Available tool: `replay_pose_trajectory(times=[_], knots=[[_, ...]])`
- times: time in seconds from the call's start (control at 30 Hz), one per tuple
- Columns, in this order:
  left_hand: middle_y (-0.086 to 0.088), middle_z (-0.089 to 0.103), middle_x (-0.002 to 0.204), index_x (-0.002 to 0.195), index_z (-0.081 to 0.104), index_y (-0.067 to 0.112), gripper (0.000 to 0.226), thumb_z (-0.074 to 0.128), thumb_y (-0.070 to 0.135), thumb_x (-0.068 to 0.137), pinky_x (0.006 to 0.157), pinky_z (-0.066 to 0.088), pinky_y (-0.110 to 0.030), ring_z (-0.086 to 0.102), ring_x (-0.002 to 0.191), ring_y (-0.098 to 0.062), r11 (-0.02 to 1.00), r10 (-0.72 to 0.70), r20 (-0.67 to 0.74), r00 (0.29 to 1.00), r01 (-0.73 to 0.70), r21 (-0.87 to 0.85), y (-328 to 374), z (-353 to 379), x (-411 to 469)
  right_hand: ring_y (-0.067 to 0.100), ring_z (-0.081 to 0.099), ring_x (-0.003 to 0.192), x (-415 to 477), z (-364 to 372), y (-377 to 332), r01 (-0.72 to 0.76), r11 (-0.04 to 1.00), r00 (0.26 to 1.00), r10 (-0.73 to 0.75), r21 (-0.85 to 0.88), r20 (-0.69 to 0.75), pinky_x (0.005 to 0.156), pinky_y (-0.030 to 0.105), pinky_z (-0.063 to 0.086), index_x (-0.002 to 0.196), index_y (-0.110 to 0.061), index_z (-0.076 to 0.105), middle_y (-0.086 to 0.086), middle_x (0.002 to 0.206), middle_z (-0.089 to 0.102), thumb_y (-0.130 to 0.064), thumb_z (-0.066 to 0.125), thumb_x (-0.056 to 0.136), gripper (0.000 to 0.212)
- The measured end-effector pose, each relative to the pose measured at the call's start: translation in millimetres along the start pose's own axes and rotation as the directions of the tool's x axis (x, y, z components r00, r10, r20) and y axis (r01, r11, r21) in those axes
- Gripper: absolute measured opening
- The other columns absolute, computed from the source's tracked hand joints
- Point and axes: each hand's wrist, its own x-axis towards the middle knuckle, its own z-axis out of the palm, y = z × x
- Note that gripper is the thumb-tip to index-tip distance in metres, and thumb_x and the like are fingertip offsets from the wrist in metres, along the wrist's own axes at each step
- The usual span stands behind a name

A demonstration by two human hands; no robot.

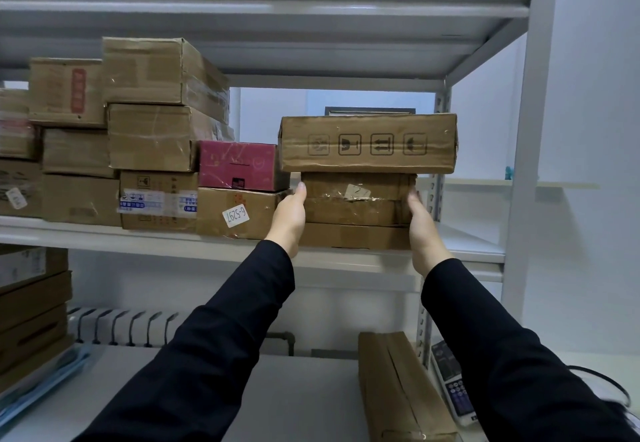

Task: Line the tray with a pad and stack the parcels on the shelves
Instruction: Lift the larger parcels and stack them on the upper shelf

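Both hands press the sides of a stack of 3 boxes on the middle shelf: left hand and right hand, fingers flat against the cardboard. A wider box lies on top. A red box sits just left.

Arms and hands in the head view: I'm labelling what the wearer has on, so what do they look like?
Both arms are covered by long, plain black sleeves that end at the wrists. The left hand and right hand are bare: no gloves, rings, watch or markings show.
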Motion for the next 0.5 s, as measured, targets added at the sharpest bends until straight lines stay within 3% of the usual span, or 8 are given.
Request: replay_pose_trajectory(times=[0.1,0.37,0.43,0.5], knots=[[-0.002,0.043,0.146,0.141,0.042,0.014,0.086,0.039,0.066,0.073,0.112,0.031,-0.044,0.041,0.133,-0.021,1.000,-0.006,-0.017,1.000,0.006,-0.022,-2,1,1,0.011,0.006,0.147,-4,-2,-3,-0.024,0.999,0.999,0.025,-0.021,0.034,0.117,0.033,0.006,0.153,-0.025,0.005,-0.009,0.160,0.007,-0.050,0.023,0.101,0.061],[-0.002,0.040,0.148,0.143,0.036,0.013,0.063,0.039,0.051,0.093,0.113,0.029,-0.041,0.038,0.134,-0.021,0.998,0.006,-0.037,0.999,-0.008,-0.062,-1,4,-6,0.012,0.008,0.147,-6,-2,-2,-0.008,1.000,1.000,0.008,0.000,0.021,0.117,0.034,0.008,0.153,-0.024,0.008,-0.008,0.160,0.009,-0.047,0.024,0.101,0.059],[-0.003,0.038,0.147,0.145,0.032,0.009,0.057,0.038,0.041,0.098,0.112,0.028,-0.036,0.035,0.136,-0.021,0.998,0.058,-0.095,0.994,-0.061,-0.030,-3,9,-13,0.013,0.010,0.147,-9,-1,0,-0.011,0.999,1.000,0.011,0.031,0.001,0.116,0.035,0.010,0.153,-0.025,0.009,-0.008,0.160,0.010,-0.047,0.028,0.101,0.060],[-0.003,0.039,0.145,0.144,0.033,0.010,0.054,0.042,0.035,0.097,0.111,0.029,-0.036,0.034,0.136,-0.022,0.991,0.134,-0.202,0.970,-0.127,0.046,-8,14,-22,0.016,0.020,0.144,-10,-1,3,-0.002,0.998,0.998,0.006,0.064,-0.069,0.110,0.032,0.019,0.152,-0.019,0.019,-0.003,0.156,0.023,-0.042,0.038,0.100,0.060]])
